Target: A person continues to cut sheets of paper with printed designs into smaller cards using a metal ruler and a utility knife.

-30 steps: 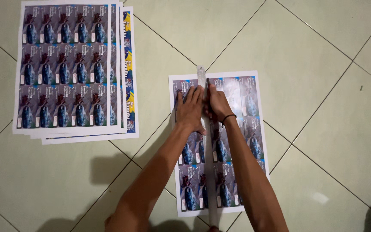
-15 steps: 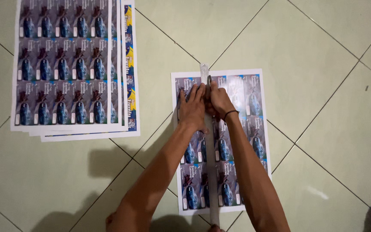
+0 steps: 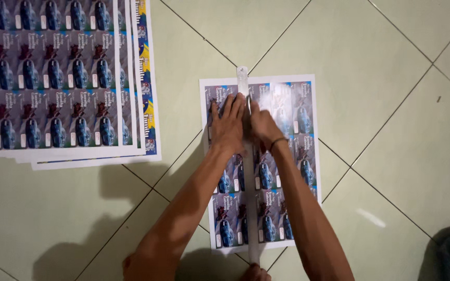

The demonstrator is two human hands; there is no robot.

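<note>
Since a moment ago the two hands have slid a little up the sheet, and the pile on the left looks a bit higher in the picture. Biggest of all is the pale green tile floor (image 3: 381,62), where everything lies. On the left sits a pile of printed sheets (image 3: 58,78), stacked one on another with the edges fanned out. In the middle lies one printed sheet (image 3: 292,109) flat on the floor, with rows of little blue pictures on it. Paper like that looks thin, light and floppy, so I think it would slide or crease if not pinned down flat. A long metal ruler (image 3: 248,208) runs straight down the middle of the sheet; it looks stiff and smooth, so it may slip unless pressed from above. The left hand (image 3: 228,122) is spread flat, fingers open, pushing down on the ruler and the paper. The right hand (image 3: 263,125) is just beside it, touching the ruler's edge, curled as if pinching something small, but I cannot tell what. No boxes or bowls are around.
</note>
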